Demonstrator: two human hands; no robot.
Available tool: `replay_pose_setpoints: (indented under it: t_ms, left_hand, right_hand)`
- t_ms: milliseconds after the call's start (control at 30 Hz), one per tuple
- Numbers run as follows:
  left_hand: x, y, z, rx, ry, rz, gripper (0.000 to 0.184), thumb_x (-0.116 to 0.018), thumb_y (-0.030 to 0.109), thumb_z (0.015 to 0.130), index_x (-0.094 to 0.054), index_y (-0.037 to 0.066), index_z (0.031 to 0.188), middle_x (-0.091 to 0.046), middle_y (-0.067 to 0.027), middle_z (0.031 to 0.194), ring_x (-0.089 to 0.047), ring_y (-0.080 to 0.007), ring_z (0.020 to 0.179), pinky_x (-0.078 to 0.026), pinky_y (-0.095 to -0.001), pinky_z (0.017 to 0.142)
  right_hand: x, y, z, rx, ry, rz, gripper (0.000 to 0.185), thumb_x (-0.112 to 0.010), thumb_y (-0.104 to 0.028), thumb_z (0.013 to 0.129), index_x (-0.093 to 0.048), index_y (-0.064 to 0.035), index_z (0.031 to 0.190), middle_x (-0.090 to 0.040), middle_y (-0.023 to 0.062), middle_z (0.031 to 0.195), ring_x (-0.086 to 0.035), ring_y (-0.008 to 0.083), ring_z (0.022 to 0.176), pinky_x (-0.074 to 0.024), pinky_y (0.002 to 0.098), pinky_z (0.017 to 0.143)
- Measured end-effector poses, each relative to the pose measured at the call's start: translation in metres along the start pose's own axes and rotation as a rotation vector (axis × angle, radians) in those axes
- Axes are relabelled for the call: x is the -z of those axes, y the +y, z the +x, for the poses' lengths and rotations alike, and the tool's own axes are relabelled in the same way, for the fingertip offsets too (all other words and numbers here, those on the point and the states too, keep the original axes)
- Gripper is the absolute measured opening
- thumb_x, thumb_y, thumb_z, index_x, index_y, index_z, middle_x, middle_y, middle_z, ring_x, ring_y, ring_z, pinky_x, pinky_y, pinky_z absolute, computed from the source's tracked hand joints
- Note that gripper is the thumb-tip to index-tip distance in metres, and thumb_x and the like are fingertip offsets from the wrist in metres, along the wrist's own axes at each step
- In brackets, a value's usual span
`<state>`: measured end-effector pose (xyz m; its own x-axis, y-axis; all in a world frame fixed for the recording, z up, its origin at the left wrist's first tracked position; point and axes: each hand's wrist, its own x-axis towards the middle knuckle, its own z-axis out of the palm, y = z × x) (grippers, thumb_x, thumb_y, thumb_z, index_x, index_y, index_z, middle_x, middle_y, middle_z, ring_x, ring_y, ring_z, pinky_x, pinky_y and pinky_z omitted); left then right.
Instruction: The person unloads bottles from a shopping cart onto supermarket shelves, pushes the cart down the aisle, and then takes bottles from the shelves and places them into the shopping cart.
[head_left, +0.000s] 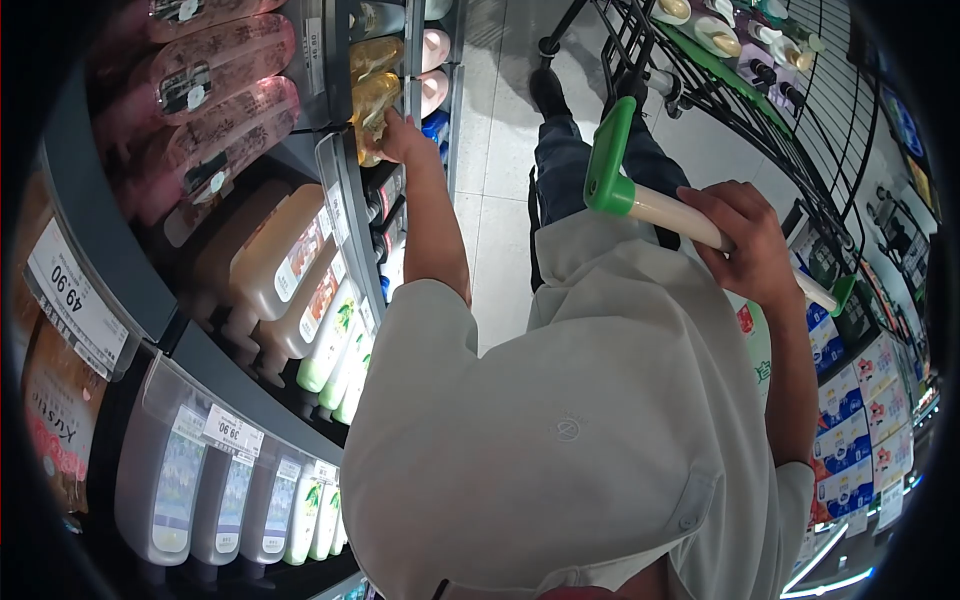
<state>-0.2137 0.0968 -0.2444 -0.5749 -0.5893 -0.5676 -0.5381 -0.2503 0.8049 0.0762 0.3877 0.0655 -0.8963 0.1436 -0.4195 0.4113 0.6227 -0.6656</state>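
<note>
On the left, my left hand [402, 138] reaches into the shelf, its fingers closed against a golden-yellow bottle [374, 98]; the fingertips are partly hidden. Another yellow bottle [375, 57] lies just beside that one. My right hand [745, 240] is wrapped around the pale bar of the shopping cart handle [665, 212], which has green plastic ends. Beyond the handle, the wire cart [800, 130] carries several bottles [715, 35] with light-coloured caps.
Shelves at left hold pink bottles [220, 120], brown bottles [280, 250] and grey bottles [175, 490], with price tags [75, 290] along the edges. Stacked blue-and-white packs [845, 450] stand at right. My legs [570, 160] are on the tiled floor [490, 240] between shelf and cart.
</note>
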Motion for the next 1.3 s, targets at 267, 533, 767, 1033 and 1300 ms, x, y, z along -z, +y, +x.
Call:
replay_pose_setpoints:
  t_ms: [267,533,767,1033,1300]
  left_hand:
    - [0.065,-0.020,0.038,-0.296,0.222,0.243,0.055,-0.091,0.019,0.072,-0.064,-0.003,0.115,-0.068,-0.0130,0.122,-0.067,-0.0293,0.102,-0.057,-0.0445,0.086]
    - [0.079,0.020,0.066,-0.202,-0.004,0.774,0.071,-0.089,0.041,0.078,-0.065,-0.006,0.125,-0.070,-0.0165,0.126,-0.068,-0.0292,0.109,-0.054,-0.0416,0.092]
    - [0.082,0.049,0.047,-0.176,-0.194,1.058,0.069,-0.076,0.046,0.091,-0.058,0.000,0.139,-0.062,-0.0139,0.142,-0.060,-0.0321,0.123,-0.046,-0.0396,0.102]
    - [0.092,0.045,0.055,-0.182,-0.306,1.028,0.072,-0.076,0.050,0.086,-0.062,0.002,0.137,-0.064,-0.0150,0.138,-0.060,-0.0324,0.124,-0.043,-0.0390,0.105]
    - [0.099,0.028,-0.086,-0.026,-0.524,0.613,0.087,-0.080,0.019,0.085,-0.033,-0.003,0.155,-0.052,-0.0253,0.143,-0.056,-0.0324,0.127,-0.050,-0.0418,0.102]
  right_hand:
    - [-0.003,0.000,0.000,0.058,0.110,-0.030,0.053,-0.076,0.000,0.066,-0.070,-0.0082,0.119,-0.066,0.0106,0.089,-0.062,0.0319,0.081,-0.0496,0.0418,0.075]
    - [-0.006,-0.002,-0.002,0.050,0.124,-0.058,0.052,-0.076,-0.001,0.068,-0.070,-0.0081,0.119,-0.066,0.0096,0.089,-0.062,0.0317,0.082,-0.0505,0.0418,0.076]
    - [-0.005,-0.002,-0.001,0.057,0.121,-0.059,0.051,-0.076,-0.001,0.069,-0.070,-0.0083,0.119,-0.066,0.0097,0.089,-0.063,0.0316,0.083,-0.0502,0.0416,0.078]
    - [-0.003,-0.004,0.003,0.073,0.102,-0.082,0.048,-0.076,-0.002,0.071,-0.070,-0.0081,0.119,-0.067,0.0095,0.088,-0.063,0.0299,0.082,-0.0501,0.0407,0.076]
    - [0.001,-0.001,-0.002,0.246,0.216,-0.117,0.047,-0.083,-0.025,0.077,-0.069,-0.0068,0.118,-0.068,0.0081,0.095,-0.065,0.0284,0.087,-0.0507,0.0407,0.079]
